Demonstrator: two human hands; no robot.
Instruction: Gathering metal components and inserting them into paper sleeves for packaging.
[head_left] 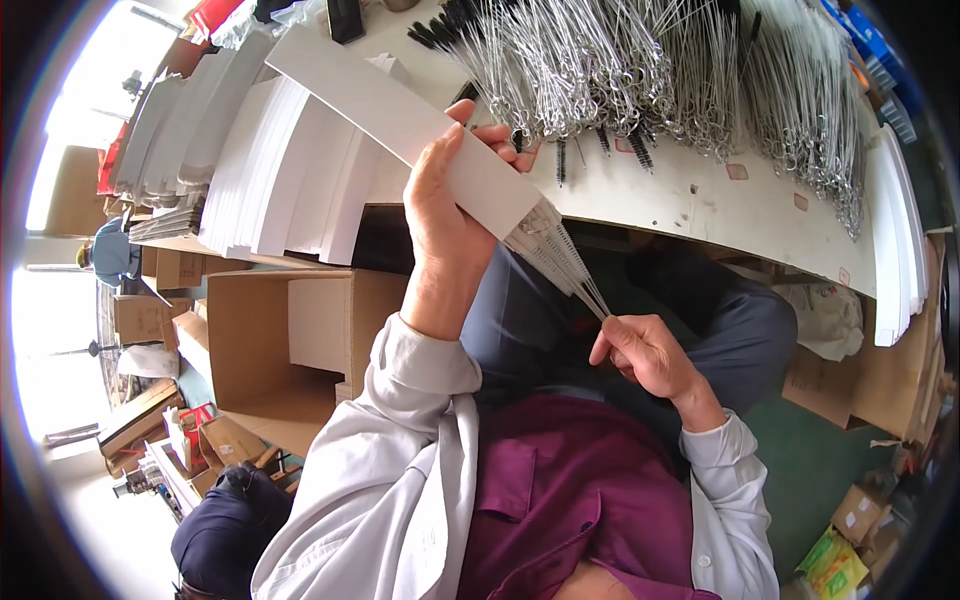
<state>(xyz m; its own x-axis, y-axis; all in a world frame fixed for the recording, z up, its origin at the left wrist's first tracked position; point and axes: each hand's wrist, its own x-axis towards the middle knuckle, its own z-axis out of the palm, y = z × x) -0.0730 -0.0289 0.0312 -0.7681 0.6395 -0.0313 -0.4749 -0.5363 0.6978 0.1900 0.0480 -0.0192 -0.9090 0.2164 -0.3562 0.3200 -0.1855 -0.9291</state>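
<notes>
My left hand (447, 185) is wrapped round a long, narrow white box (385, 115), tilted with its far end up to the left. Out of the box's near end sticks a bundle of thin wire brushes (556, 252), partly inside the box; whether they lie in a clear sleeve I cannot make out. The tapered end of that bundle is pinched between the thumb and fingers of my right hand (645, 352). Beyond my hands, a large pile of wire-handled brushes (600, 70) with looped ends and some black bristles lies on the table (700, 205).
Stacks of flat white boxes (265, 165) stand at the table's left. An open cardboard carton (280, 345) sits below them. More white boxes (897, 235) lean at the right edge. A dark cap or bag (235, 520) shows at lower left.
</notes>
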